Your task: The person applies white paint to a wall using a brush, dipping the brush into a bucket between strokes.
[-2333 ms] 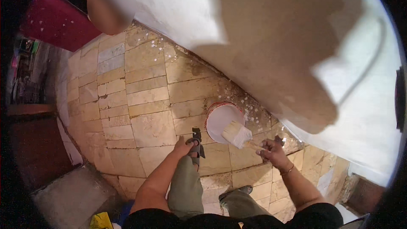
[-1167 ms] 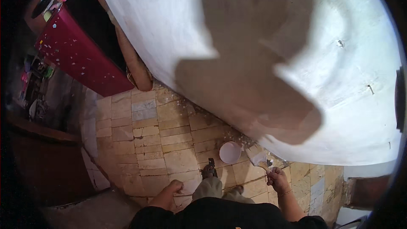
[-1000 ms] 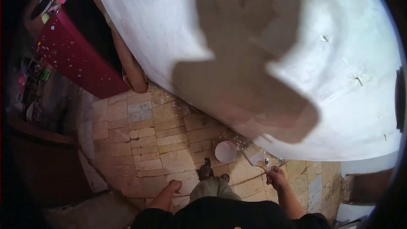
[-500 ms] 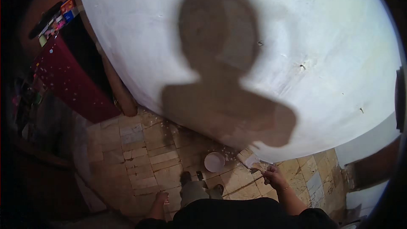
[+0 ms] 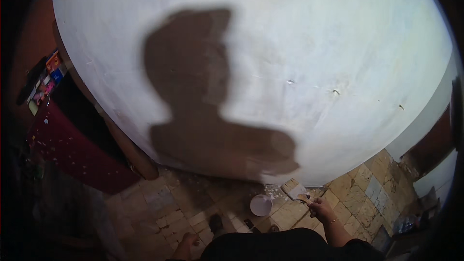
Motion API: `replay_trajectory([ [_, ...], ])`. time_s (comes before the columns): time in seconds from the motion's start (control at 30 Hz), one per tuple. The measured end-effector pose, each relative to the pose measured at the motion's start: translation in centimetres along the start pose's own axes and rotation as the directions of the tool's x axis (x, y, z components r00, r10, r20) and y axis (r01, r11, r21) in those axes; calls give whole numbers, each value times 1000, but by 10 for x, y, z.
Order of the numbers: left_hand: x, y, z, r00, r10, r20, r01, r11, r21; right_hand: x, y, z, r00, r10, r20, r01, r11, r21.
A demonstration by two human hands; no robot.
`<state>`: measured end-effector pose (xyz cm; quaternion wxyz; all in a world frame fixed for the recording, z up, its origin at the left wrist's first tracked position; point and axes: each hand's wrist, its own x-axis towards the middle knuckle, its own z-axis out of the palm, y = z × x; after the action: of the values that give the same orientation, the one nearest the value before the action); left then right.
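Bucket (image 5: 261,215), small and round with a pale pinkish-white inside, stands on a floor of beige rectangular stone tiles (image 5: 290,215). Just to the right of the bucket and slightly beyond it, the right hand (image 5: 321,210) grips the handle of a wide, flat paintbrush with tan bristle tips, a white-coated middle and a wooden handle (image 5: 295,191). The fingers are closed around that handle, and the bristles point away from the body; whether they touch anything is hard to tell. A thin bracelet (image 5: 332,221) circles the right wrist.

To the left of the bucket and nearer the body, the left hand (image 5: 190,239) hangs near the person's leg. Its fingers look curled, but whether they press together cannot be told. Between that hand and the bucket is a dark shoe (image 5: 216,221).

Beyond the bucket rises a large white painted wall (image 5: 328,48), crossed by a head-and-shoulders shadow (image 5: 188,67). Well left of the bucket stands a dark-red, white-speckled cabinet-like box (image 5: 77,152).
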<state>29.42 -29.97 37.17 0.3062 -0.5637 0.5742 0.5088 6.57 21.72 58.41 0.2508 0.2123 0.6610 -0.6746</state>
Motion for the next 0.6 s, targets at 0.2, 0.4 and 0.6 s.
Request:
replay_trajectory([
  [0.2,-34,84,-107,991,18,-131,-29,996,-81,-12,11,53,986,40,-159,-37,999,18],
  [0.4,75,36,-219,937,332,112,-350,895,276,-19,30,101,986,22,-163,-3,993,118],
  [0.6,63,88,-179,996,82,-20,-85,956,-281,-31,29,105,972,30,-231,-12,997,82],
])
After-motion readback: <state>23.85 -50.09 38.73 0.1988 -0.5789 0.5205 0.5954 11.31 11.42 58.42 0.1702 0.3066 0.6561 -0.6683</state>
